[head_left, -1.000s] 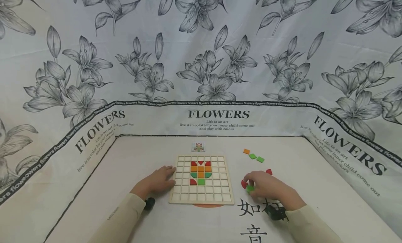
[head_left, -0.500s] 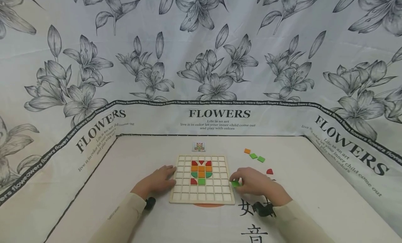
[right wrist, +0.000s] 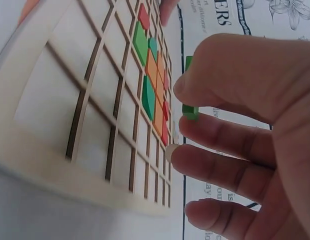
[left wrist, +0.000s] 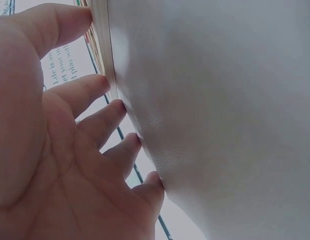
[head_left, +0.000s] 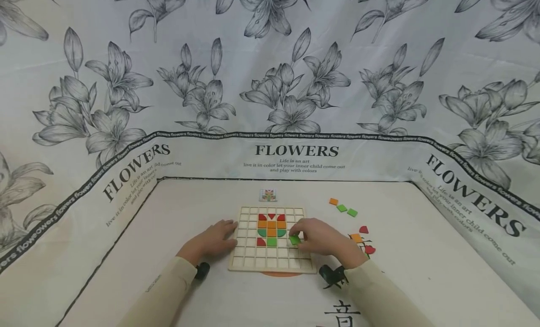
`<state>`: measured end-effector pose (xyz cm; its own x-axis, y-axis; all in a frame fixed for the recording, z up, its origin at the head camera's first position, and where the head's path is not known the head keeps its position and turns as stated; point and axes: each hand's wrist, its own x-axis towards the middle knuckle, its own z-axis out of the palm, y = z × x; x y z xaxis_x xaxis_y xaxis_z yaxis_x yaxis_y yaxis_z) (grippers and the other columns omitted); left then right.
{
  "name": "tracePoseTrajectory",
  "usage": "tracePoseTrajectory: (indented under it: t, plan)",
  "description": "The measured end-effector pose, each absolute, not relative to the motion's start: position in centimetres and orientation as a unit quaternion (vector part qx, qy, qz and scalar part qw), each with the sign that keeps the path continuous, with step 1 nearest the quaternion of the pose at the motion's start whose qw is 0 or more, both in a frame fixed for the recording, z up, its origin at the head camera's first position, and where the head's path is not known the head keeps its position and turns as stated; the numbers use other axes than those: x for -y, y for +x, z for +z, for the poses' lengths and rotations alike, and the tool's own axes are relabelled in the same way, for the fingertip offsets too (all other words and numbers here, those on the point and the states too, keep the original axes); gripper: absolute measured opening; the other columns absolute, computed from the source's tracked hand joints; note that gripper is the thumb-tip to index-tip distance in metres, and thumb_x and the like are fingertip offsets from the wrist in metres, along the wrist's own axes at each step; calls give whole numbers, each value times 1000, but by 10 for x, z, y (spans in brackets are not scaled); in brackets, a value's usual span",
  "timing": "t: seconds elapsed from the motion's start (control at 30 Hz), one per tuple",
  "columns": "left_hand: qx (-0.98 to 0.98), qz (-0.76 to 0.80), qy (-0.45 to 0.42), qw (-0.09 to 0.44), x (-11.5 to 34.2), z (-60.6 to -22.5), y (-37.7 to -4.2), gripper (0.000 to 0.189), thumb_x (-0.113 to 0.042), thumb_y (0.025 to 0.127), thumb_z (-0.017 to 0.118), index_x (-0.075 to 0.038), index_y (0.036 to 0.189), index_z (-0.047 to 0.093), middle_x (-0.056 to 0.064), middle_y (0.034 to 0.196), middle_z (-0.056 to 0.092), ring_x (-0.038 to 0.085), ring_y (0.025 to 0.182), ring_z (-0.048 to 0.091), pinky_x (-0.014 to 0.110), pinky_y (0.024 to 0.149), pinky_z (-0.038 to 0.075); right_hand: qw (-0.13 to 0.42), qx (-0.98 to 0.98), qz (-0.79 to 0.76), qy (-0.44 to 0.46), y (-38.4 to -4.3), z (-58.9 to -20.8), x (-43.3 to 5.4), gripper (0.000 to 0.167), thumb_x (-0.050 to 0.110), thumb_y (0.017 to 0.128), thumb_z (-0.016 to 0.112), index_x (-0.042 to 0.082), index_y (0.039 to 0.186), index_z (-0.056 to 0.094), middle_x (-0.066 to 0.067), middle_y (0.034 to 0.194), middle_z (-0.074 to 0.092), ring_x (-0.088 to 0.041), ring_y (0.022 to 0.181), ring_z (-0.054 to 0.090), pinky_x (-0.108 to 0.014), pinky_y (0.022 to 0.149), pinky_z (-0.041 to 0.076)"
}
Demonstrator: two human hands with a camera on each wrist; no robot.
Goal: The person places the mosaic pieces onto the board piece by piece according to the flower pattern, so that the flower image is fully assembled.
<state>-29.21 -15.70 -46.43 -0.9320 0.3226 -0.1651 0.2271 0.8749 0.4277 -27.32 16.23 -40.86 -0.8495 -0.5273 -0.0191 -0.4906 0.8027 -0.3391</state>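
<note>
My right hand (head_left: 322,240) pinches a green square tile (head_left: 294,240) between thumb and index finger, over the right part of a wooden grid board (head_left: 249,261). In the right wrist view, the tile (right wrist: 190,111) is seen edge-on and the other fingers are spread. My left hand (head_left: 211,242) rests at the board's left edge; in the left wrist view its thumb touches the frame (left wrist: 102,40) and its fingers are extended. Set in the board is a flower pattern: red pieces on top, orange squares (head_left: 272,224), teal rounded pieces (head_left: 281,232), then a red piece (head_left: 261,242) and a green square (head_left: 272,242).
Behind the board lies a small picture card (head_left: 268,195). At back right are an orange tile (head_left: 333,201) and two green tiles (head_left: 352,213). Near the right wrist lie an orange tile (head_left: 356,238) and red pieces (head_left: 370,249). A floral cloth wall (head_left: 295,151) stands behind.
My right hand has moved left from the loose pieces to over the board, carrying the green tile. A red piece seen at its fingertips earlier no longer shows there. The left hand stays put.
</note>
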Motion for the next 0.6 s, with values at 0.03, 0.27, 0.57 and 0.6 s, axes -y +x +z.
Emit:
tracePoseTrajectory:
  t: [0.03, 0.27, 0.57, 0.6]
  plan:
    - [-961, 208, 142, 117, 157, -464, -292, 62, -38, 95, 50, -14, 151, 36, 7, 158, 32, 31, 149, 22, 50, 122, 21, 53, -945, -164, -278, -274, -409, -159, 28, 15, 80, 69, 20, 107, 73, 9, 101, 65, -11, 80, 52, -27, 72, 50]
    - [-962, 203, 142, 115, 158, -463, -292, 62, -37, 95, 51, -14, 150, 37, 7, 158, 32, 31, 149, 22, 49, 122, 21, 37, -930, -167, -325, -282, -413, -132, 24, 19, 82, 71, 19, 105, 74, 8, 98, 66, -11, 83, 58, -30, 77, 53]
    - [-961, 206, 131, 132, 159, -461, -289, 62, -40, 95, 49, -19, 152, 35, 2, 159, 29, 28, 150, 20, 49, 123, 20, 49, -923, -173, -339, -291, -426, -104, 19, 25, 86, 71, 21, 104, 74, 11, 98, 70, -7, 78, 56, -22, 73, 51]
    - [-961, 205, 132, 128, 159, -461, -289, 62, -40, 95, 49, -19, 152, 35, 2, 159, 29, 27, 150, 20, 48, 123, 20, 46, -923, -173, -342, -292, -425, -101, 18, 26, 86, 71, 21, 103, 74, 10, 97, 70, -7, 77, 55, -22, 72, 51]
